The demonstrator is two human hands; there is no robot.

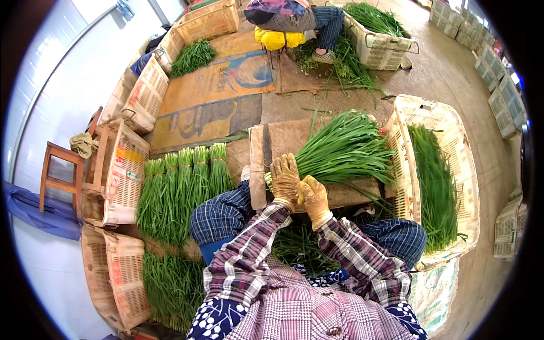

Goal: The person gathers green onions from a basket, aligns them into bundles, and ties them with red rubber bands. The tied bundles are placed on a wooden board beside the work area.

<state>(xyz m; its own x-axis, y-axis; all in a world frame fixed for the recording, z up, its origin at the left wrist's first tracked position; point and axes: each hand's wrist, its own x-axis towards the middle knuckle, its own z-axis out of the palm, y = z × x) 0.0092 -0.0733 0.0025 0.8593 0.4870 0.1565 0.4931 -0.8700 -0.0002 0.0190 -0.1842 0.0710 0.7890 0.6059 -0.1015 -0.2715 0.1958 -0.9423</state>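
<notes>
A loose bunch of garlic chives lies across a low work bench covered with brown board, its leaves fanned to the far right. My left hand, in a stained yellow glove, lies over the stem end and grips it, fingers pointing away from me. Right beside it is my right hand, gloved too, with fingers curled in near the stems. Whatever those fingers hold is hidden. Pale stem ends show just left of my left hand.
Tied chive bundles stand in a row at left, with more chives nearer me. A cream crate of chives is close on my right. Crates and a wooden stool line the left wall. Another person sits at the far side.
</notes>
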